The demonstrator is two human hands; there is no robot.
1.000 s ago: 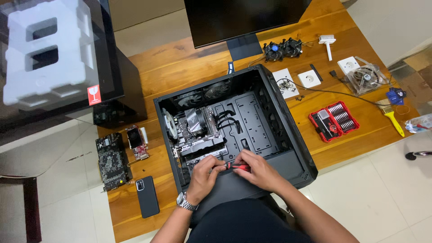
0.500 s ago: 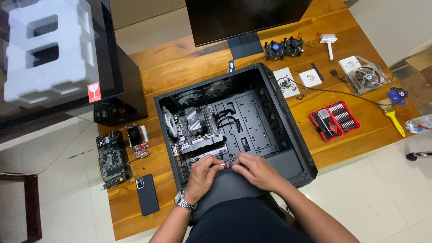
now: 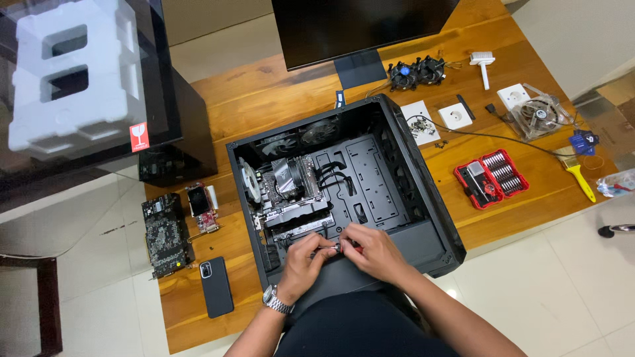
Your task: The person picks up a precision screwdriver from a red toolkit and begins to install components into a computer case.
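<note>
Inside the open computer case (image 3: 397, 198), left hand (image 3: 301, 264) and right hand (image 3: 377, 251) both clenched on a small red-handled screwdriver (image 3: 344, 248), motherboard (image 3: 288, 198) already mounted, side panel not yet on.

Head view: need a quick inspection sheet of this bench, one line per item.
Surface: wooden table, mostly covered with parts.
Job's things: open black computer case lying on its side, board and fans inside; a red-handled tool between the hands.
Clutter: red bit set, yellow-handled brush, two loose fans, clear cooler, two circuit cards, dark phone, white brush.
Grippers: left hand and right hand meet at the case's near edge, both pinching the tool.
Cables: thin black wire running across the table right of the case.
Surroundings: monitor, white foam block, tiled floor.
</note>
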